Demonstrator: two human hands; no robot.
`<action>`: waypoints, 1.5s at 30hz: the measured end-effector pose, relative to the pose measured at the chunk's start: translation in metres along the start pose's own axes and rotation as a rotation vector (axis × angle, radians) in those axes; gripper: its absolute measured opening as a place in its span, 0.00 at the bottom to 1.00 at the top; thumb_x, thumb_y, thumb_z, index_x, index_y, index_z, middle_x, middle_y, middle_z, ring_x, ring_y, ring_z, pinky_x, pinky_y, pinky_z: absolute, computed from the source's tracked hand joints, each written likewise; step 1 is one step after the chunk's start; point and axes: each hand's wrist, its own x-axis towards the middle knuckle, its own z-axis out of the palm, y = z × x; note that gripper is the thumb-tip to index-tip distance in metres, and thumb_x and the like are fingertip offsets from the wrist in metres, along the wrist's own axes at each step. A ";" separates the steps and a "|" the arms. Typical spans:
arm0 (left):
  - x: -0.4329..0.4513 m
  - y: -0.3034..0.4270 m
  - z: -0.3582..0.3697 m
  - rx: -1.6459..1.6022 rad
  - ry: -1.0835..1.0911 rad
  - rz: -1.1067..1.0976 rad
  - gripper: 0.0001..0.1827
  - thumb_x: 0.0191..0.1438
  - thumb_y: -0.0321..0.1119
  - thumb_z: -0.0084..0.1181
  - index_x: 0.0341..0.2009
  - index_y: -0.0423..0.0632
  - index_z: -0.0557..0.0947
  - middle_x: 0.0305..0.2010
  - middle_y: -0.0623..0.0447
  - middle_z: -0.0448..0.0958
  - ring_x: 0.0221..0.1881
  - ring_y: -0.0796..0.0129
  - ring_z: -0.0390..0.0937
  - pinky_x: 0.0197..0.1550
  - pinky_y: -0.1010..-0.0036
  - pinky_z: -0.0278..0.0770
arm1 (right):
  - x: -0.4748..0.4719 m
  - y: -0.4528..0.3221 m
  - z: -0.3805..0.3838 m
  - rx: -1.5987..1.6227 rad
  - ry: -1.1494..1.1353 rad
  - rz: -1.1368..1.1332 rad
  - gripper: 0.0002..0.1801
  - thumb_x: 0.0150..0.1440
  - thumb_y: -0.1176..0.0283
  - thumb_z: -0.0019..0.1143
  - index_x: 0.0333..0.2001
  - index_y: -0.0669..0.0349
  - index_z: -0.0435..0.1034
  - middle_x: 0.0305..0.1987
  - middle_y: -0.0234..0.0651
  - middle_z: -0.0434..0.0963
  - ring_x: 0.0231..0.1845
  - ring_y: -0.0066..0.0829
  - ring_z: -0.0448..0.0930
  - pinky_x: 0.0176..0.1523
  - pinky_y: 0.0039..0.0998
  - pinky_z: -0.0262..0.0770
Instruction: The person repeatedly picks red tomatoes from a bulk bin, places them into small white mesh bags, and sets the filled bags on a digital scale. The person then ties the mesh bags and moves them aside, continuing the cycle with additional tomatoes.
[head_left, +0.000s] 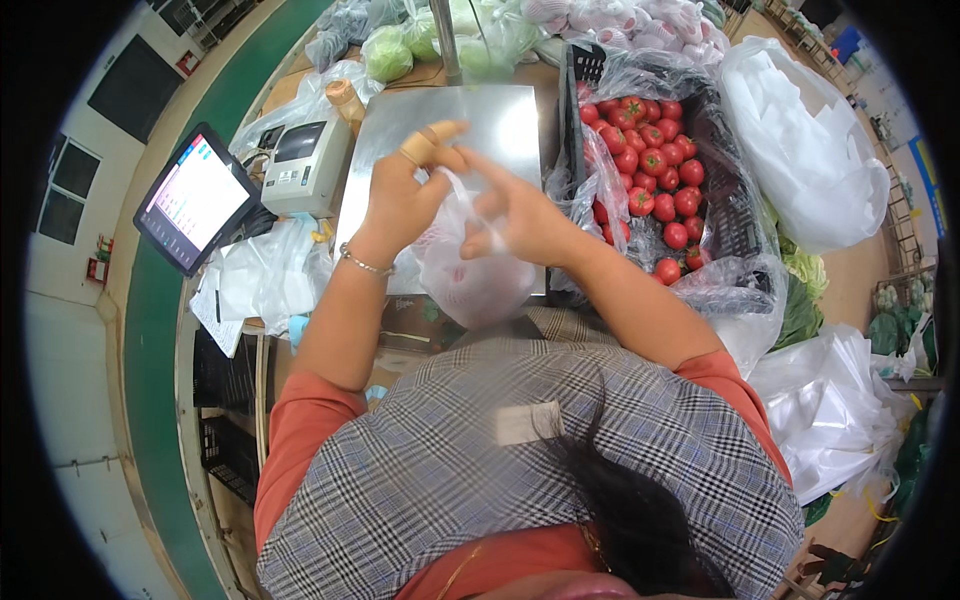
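Note:
A thin translucent plastic bag (480, 289) hangs at the near edge of the steel weighing plate (495, 112). Pinkish rounded items in white foam netting show through it; their exact kind cannot be told. My left hand (412, 176), with tan covers on some fingers, pinches the twisted neck of the bag. On the other side my right hand (517, 214) grips the same neck, a strand of plastic running across its fingers. Both hands are above the bag's body, fingertips almost meeting.
To the right stands a black crate (739, 202) lined with plastic, holding several tomatoes (652, 161). A label printer (304, 169) and a lit touchscreen (196, 196) are on the left. Bagged cabbages (388, 54) and bagged netted produce (622, 22) lie behind; a white bag (806, 142) is beyond the crate.

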 end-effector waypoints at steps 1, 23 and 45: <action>0.004 -0.008 0.007 0.027 0.103 -0.025 0.29 0.45 0.19 0.45 0.55 0.48 0.76 0.32 0.53 0.81 0.29 0.75 0.75 0.31 0.74 0.73 | -0.001 -0.007 0.001 -0.068 -0.018 0.037 0.52 0.44 0.75 0.68 0.70 0.53 0.48 0.29 0.32 0.76 0.31 0.26 0.77 0.40 0.30 0.74; -0.133 -0.039 0.002 -0.328 0.448 -0.455 0.26 0.55 0.22 0.51 0.60 0.37 0.67 0.31 0.52 0.77 0.37 0.71 0.74 0.46 0.72 0.72 | 0.001 0.004 -0.053 0.707 -0.487 0.329 0.31 0.48 0.79 0.57 0.59 0.64 0.64 0.25 0.28 0.72 0.22 0.18 0.68 0.26 0.22 0.63; -0.138 -0.028 0.038 -0.443 0.570 -0.627 0.12 0.57 0.23 0.50 0.47 0.37 0.75 0.27 0.55 0.74 0.30 0.74 0.72 0.40 0.77 0.72 | 0.154 0.094 -0.337 -0.137 0.350 -0.061 0.25 0.50 0.77 0.58 0.54 0.70 0.69 0.48 0.38 0.77 0.47 0.28 0.76 0.52 0.30 0.72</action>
